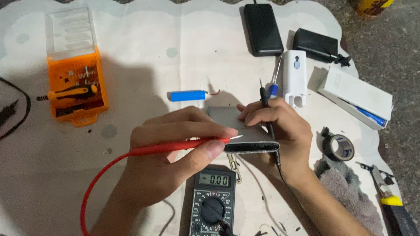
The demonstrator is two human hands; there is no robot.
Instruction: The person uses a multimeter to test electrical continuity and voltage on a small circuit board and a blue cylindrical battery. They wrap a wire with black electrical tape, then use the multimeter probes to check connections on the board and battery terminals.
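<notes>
A: Red probe (175, 147) pinched in left hand (170, 153), tip at edge of grey case (245, 131)?
B: Yes. Right hand (280, 131) grips case and black probe (266, 109) together, mid-cloth (144, 52).
A: Meter (213, 203)?
B: Just below case, near both wrists. Blue cell (188, 95) lies apart, behind the hands

White cloth (144, 52) with scalloped edge lying spread over rough grey-brown speckled floor (385, 48). Floor showing bare right of cloth and along its top edge. Faint round grey stains dotting cloth. Light coming from above, casting soft dark shadow across cloth's middle and lower left. Yellow round container (371, 6) sitting on floor beyond cloth's top right corner, cut off by frame. No walls or windows showing.
</notes>
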